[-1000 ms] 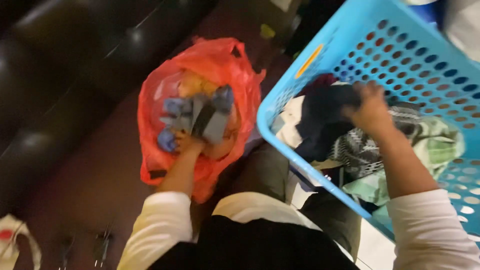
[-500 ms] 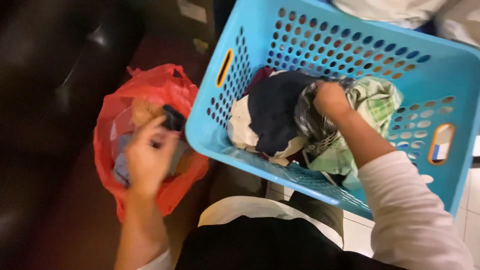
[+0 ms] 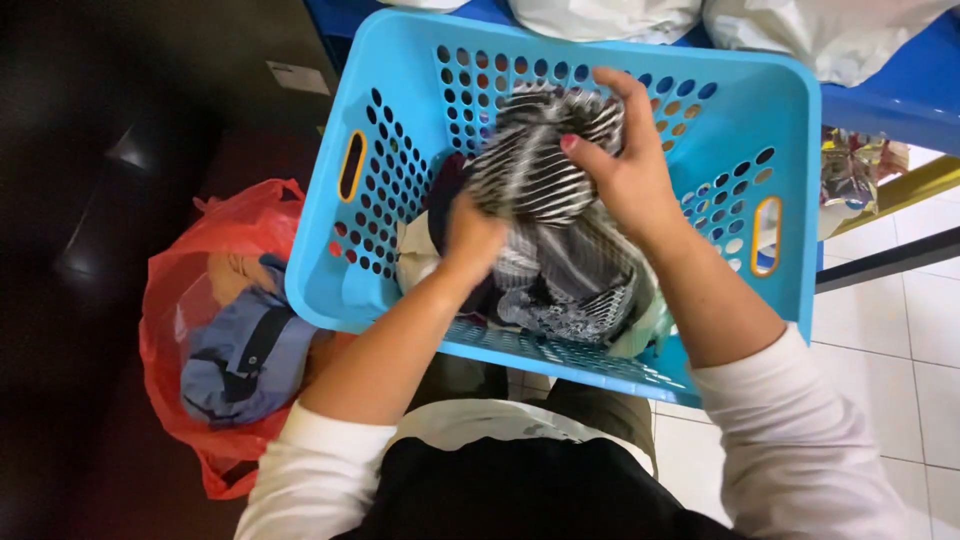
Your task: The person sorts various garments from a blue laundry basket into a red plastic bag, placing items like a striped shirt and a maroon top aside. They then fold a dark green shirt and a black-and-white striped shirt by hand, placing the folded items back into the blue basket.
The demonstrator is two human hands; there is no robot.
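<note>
Your left hand [image 3: 470,235] and right hand [image 3: 625,170] both grip the striped garment [image 3: 535,165] above the blue laundry basket [image 3: 400,60]; more clothes remain inside it.

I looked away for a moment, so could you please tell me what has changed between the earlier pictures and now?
The left hand left the red bag and came into the blue basket. It now grips the black-and-white striped garment together with the right hand, which has lifted it from the pile. The bluish-grey clothes stay in the bag, and the basket stays on the lap.
</note>
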